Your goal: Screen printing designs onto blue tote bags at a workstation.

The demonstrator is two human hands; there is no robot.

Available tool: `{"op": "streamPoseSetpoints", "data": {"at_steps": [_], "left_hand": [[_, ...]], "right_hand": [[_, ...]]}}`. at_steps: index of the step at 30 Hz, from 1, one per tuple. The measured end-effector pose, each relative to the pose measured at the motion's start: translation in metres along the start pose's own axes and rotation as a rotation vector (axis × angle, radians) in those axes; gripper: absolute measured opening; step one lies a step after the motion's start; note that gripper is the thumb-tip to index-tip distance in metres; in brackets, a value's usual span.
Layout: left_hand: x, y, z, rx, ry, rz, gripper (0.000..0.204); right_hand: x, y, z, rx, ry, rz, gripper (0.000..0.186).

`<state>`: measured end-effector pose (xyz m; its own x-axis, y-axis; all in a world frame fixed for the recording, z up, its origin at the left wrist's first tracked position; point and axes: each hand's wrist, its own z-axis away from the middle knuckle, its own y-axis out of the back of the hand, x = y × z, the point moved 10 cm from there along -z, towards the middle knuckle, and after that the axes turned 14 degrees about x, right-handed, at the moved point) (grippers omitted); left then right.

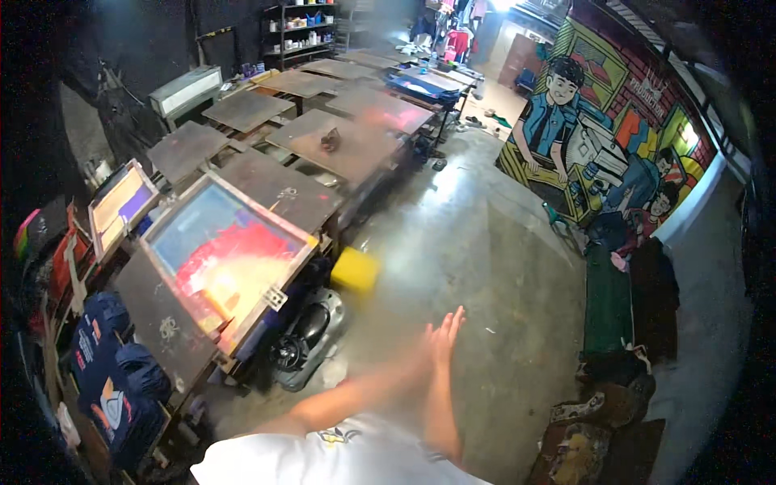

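Palms together, out over the concrete floor (485, 234): left hand (424, 343) lies against right hand (444, 335), both flat rather than curled. Right fingers straight, pointing forward and slightly to the right; left hand is motion-blurred, its fingertips just discernible. Forearms extend from a white T-shirt (372, 453) with a small print at the chest.

Nearest item: yellow block-shaped object (356, 271), ahead and to the left of the hands, apart from them, beside the table edge; blurred, exact kind cannot be told.

Farther left: wood-framed printing screen (198, 222) resting tilted on the near table, well apart from the hands. Blue-grey mesh toward its far end, red ink (242, 246) across the middle, yellow toward the near end. Smaller framed screen (124, 206) stands left of it, cream and purple. Dark printed garments (105, 384) lie bunched at the near left. Grey-and-black object (307, 339) sits low beside the table, round part facing out; kind uncertain.

Beyond: rows of flat brown boards (246, 111), one bearing a small brown object (330, 140). Shelf unit (303, 52) with bottles at the back; painted mural (558, 121) on the right wall
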<state>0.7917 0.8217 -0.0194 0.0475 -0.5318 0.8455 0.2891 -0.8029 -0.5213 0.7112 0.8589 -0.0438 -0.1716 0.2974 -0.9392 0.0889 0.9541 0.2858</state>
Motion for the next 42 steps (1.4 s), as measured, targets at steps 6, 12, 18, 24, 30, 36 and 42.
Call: {"op": "streamPoseSetpoints", "data": {"at_steps": [6, 12, 18, 24, 30, 36, 42], "left_hand": [[0.089, 0.058, -0.159, -0.081, 0.039, 0.781, 0.076], [0.098, 0.117, -0.267, 0.115, -0.146, 0.582, 0.064], [0.053, 0.032, -0.293, -0.135, -0.234, 0.148, 0.089], [0.045, -0.038, -0.346, -0.061, 0.058, 0.092, 0.087], [0.047, -0.098, -0.439, -0.091, 0.215, 0.098, 0.087], [0.073, -0.160, -0.520, -0.097, 0.035, -0.002, 0.085], [0.088, -0.219, -0.557, -0.069, -0.259, -0.354, 0.082]], "right_hand": [[-0.125, -0.089, -0.018, -0.434, 0.373, 0.025, 0.070], [-0.164, -0.110, -0.024, -0.489, 0.503, 0.071, 0.075], [-0.135, -0.109, -0.140, -0.241, 0.557, 0.296, 0.063], [-0.062, -0.099, -0.312, -0.069, 0.432, 0.369, 0.062], [-0.054, -0.063, -0.446, 0.062, 0.155, -0.005, 0.058], [-0.070, -0.034, -0.500, 0.094, 0.215, -0.097, 0.065], [-0.074, -0.001, -0.508, 0.108, 0.405, -0.302, 0.071]]}}
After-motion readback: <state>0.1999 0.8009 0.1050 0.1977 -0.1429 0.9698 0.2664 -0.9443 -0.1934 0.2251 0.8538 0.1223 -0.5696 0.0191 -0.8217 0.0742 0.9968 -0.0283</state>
